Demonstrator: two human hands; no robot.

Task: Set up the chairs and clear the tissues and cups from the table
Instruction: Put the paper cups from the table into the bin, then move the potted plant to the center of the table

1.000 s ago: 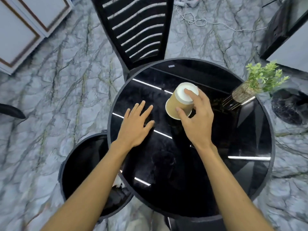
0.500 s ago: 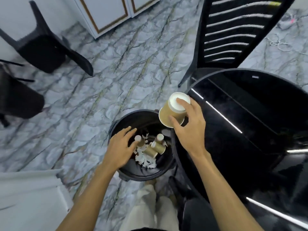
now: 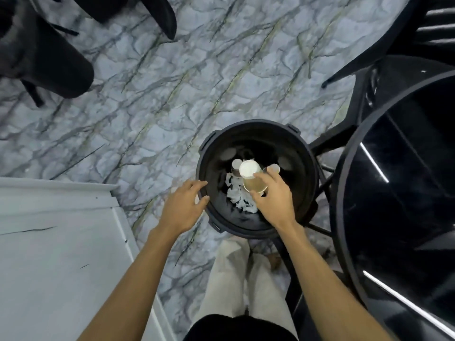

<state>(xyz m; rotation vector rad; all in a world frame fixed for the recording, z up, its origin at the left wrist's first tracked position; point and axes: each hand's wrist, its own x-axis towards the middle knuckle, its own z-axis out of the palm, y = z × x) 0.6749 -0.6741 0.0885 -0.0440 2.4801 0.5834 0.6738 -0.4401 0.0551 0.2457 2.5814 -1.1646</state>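
Observation:
My right hand point(image 3: 272, 200) grips a tan paper cup point(image 3: 251, 177), held upside down with its white base up, over the mouth of a round black bin point(image 3: 209, 156) on the floor. Inside the bin lie other paper cups point(image 3: 236, 164) and crumpled white tissues point(image 3: 237, 199). My left hand point(image 3: 183, 205) hovers at the bin's left rim, fingers apart, holding nothing. The round black glossy table point(image 3: 398, 173) is at the right, with a black slatted chair point(image 3: 433, 23) behind it.
Black chairs point(image 3: 46, 57) lie at the top left on the marble floor point(image 3: 160, 94). A white cabinet top point(image 3: 56, 254) fills the lower left. My legs in light trousers point(image 3: 236, 279) stand below the bin. The table's legs point(image 3: 325, 141) run beside the bin.
The view swung from the table down to the bin. My right hand carried the cup off the table and over the bin's opening; my left hand moved to the bin's left rim.

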